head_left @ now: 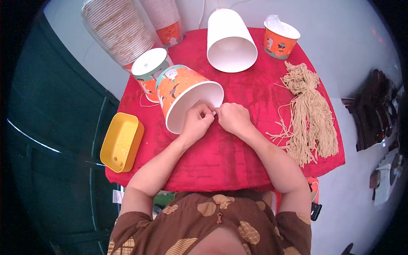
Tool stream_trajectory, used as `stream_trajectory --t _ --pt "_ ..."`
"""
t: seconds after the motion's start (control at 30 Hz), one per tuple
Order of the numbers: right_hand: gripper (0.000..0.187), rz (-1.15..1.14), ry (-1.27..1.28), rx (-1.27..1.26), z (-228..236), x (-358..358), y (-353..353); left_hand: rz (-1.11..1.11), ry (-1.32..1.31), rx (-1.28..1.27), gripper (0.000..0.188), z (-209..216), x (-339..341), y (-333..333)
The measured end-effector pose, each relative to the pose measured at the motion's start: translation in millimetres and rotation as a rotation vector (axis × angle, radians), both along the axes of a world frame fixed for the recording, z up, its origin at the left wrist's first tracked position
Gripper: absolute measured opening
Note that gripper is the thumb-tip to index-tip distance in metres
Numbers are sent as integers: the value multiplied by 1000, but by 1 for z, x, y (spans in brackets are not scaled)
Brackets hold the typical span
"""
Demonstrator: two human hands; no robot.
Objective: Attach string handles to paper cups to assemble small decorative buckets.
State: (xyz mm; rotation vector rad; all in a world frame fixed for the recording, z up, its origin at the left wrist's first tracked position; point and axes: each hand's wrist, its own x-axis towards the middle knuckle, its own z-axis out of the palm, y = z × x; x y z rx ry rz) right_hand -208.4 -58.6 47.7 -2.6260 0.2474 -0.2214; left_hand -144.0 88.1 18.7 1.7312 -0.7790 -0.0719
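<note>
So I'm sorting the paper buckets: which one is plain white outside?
The white bucket lying on its side at the table's far edge, open mouth toward the person. The others carry orange print, including the one at both hands.

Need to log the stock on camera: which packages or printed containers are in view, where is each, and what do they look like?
Orange printed paper bucket: on its side, at both hands, white inside.
Second orange bucket: behind it, white base showing.
White bucket: centre back, tipped over.
Orange cup: back right, upright.
Two sleeved cup stacks: back left.
Yellow tray: table's left edge.
</note>
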Motion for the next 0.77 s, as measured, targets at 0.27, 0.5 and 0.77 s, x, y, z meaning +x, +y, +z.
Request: stream_trajectory --t 0.27,0.5,0.77 --pt "33 8 169 6 13 0 -3 -30 391 30 13 19 -1 1" --pt "39 25 122 4 -1 5 -11 22 -30 89 20 8 5 -11" --pt "37 36 -73 356 -1 5 -12 25 -11 122 19 6 2 -9"
